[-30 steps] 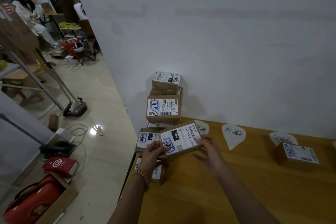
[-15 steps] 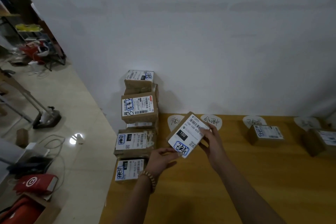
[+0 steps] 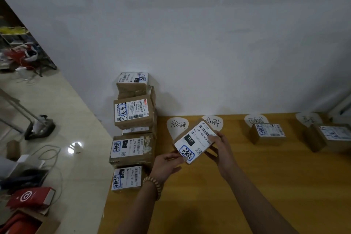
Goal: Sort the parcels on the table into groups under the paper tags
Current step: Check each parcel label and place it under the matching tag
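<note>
The small brown cardboard parcel with a white shipping label (image 3: pixel 193 139) is held tilted above the yellow wooden table (image 3: pixel 228 195), near the two leftmost of four white rounded paper tags (image 3: pixel 177 125). The right hand (image 3: pixel 221 150) grips its right edge, thumb on the label and fingers curled beneath. The left hand (image 3: pixel 167 163) touches the near corner, though whether those fingers pinch or merely steady it cannot be told. The blue-boxed handwriting on the label appears to match the third paper tag (image 3: pixel 255 120), so I judge the parcel should go right and be set flat, label up, just beside the brown labelled parcel (image 3: pixel 267 135) already below that tag.
</note>
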